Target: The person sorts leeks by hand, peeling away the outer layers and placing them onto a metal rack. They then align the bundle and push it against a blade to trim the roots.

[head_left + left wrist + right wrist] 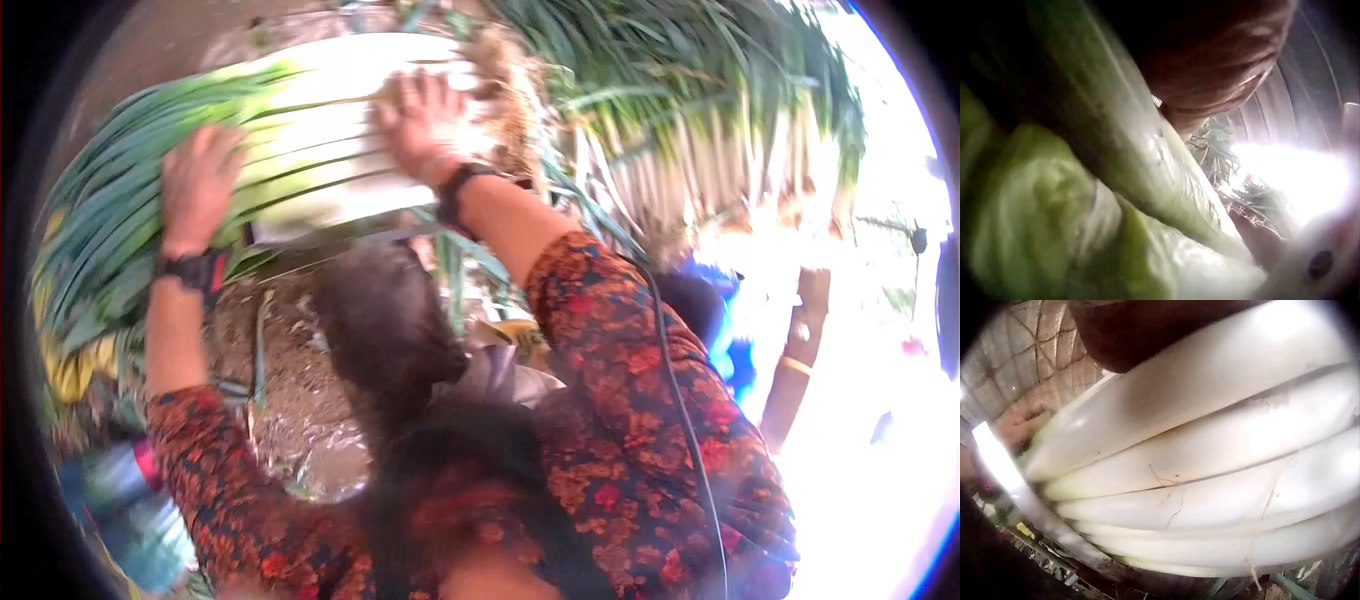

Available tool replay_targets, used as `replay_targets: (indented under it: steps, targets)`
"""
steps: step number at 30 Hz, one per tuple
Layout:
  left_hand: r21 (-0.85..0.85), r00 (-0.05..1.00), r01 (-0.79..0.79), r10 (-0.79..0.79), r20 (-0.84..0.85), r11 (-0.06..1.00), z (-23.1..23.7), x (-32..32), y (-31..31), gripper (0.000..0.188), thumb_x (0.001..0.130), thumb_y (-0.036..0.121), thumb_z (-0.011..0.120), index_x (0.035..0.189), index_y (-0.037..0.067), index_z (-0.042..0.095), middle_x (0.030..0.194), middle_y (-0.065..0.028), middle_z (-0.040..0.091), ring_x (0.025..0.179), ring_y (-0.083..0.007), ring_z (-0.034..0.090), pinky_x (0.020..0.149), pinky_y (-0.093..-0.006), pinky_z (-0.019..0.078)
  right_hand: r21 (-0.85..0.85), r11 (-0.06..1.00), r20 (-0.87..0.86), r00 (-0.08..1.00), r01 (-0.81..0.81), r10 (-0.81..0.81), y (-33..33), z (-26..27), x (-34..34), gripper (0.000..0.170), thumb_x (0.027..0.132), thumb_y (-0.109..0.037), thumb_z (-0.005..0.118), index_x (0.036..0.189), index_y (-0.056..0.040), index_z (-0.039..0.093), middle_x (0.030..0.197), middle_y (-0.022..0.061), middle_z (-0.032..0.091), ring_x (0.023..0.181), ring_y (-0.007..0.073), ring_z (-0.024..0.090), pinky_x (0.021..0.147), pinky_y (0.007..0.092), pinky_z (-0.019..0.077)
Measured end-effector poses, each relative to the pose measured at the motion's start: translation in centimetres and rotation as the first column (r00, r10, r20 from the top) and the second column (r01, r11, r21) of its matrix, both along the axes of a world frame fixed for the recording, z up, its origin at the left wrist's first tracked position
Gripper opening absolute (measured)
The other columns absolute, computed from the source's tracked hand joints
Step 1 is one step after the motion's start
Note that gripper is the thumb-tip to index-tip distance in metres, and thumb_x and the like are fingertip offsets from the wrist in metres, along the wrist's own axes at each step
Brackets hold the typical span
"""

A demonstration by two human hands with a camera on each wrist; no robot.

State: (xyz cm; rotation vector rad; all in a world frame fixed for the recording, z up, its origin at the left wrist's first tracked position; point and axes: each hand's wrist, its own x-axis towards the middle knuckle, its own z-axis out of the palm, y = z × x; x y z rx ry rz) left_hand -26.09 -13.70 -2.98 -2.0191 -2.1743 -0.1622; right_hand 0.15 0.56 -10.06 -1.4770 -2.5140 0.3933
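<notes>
A thick bundle of leeks (320,150) lies sideways before me, its green leaves to the left and white stalks to the right. My left hand (203,185) rests on top where the leaves begin, fingers extended. Nearer the roots (515,120), my right hand (425,128) lies over the white stalks with fingers spread. Pale green leek stems (1129,144) fill much of the left wrist view, beneath part of the hand. Smooth white stalks (1210,462) lie side by side in the right wrist view, with thin root threads across them. Both palms' undersides are hidden in the head view.
A second large pile of leeks (720,130) stands at the back right. Bare soil (290,350) and a dark-covered leg (385,320) are below the bundle. Something yellow (85,370) lies at the left. A wooden post (800,350) stands right; a cable (675,400) runs along the right sleeve.
</notes>
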Motion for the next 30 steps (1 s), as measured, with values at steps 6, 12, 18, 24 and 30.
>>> replay_targets:
  steps: [6, 12, 18, 24, 30]
  targets:
    - [0.038, 0.987, -0.059, 0.053, 0.151, 0.998, -1.2, -1.6, 1.1, 0.024, 0.092, 0.033, 0.056, 0.104, 0.014, 0.063, 0.107, -0.0058, 0.060, 0.106, -0.0273, 0.055, 0.090, -0.0418, 0.0375, -0.023, 1.000, -0.050, 0.999, -0.010, 0.009, 0.2, 1.3, 0.1, 0.066, 0.095, -0.052, 0.033, 0.149, -0.0142, 0.029, 0.155, 0.0157, 0.022, 0.144, 0.0388, 0.013, 0.114, 0.0568, 0.0104]
    - [0.011, 0.959, -0.282, 0.282, 0.035, 0.959, -1.5, -0.3, 2.2, 0.027, 0.094, 0.036, 0.054, 0.098, 0.010, 0.062, 0.104, -0.0076, 0.061, 0.102, -0.0296, 0.056, 0.086, -0.0434, 0.0402, -0.139, 0.979, -0.604, 0.796, -0.152, 0.038, 2.6, 2.9, 3.9, 0.046, 0.089, -0.028, 0.058, 0.130, -0.0071, 0.053, 0.130, 0.0201, 0.051, 0.125, 0.0360, 0.044, 0.104, 0.0506, 0.0330]
    - [0.009, 0.964, -0.262, 0.262, -0.036, 0.965, -2.1, -1.2, 2.0, 0.026, 0.096, 0.031, 0.052, 0.097, 0.007, 0.061, 0.100, -0.0105, 0.060, 0.099, -0.0322, 0.056, 0.084, -0.0426, 0.0409, -0.362, 0.915, -0.841, 0.360, 0.179, -0.403, 10.2, -2.5, 19.3, 0.024, 0.090, -0.013, 0.059, 0.112, -0.0052, 0.065, 0.093, 0.0109, 0.069, 0.084, 0.0158, 0.062, 0.076, 0.0297, 0.0507]
    - [-0.017, 0.961, -0.241, 0.236, -0.142, 0.970, -2.8, -2.4, 1.4, 0.021, 0.096, 0.025, 0.052, 0.098, 0.005, 0.060, 0.102, -0.0117, 0.058, 0.101, -0.0331, 0.054, 0.084, -0.0442, 0.0398, -0.291, 0.540, 0.022, 0.570, 0.790, -0.822, 16.5, -20.0, 41.9, 0.048, 0.082, -0.032, 0.058, 0.123, -0.0065, 0.057, 0.115, 0.0237, 0.062, 0.105, 0.0387, 0.060, 0.091, 0.0459, 0.0478]
    - [-0.002, 0.981, -0.194, 0.194, -0.031, 0.981, -2.6, -2.0, 1.5, 0.022, 0.096, 0.020, 0.051, 0.096, -0.001, 0.059, 0.094, -0.0176, 0.057, 0.091, -0.0364, 0.055, 0.081, -0.0458, 0.0413, -0.287, 0.336, 0.369, 0.427, 0.897, -0.826, 16.8, -27.4, 49.8, 0.072, 0.078, -0.048, 0.060, 0.136, -0.0079, 0.045, 0.135, 0.0220, 0.050, 0.128, 0.0379, 0.045, 0.105, 0.0463, 0.0365]
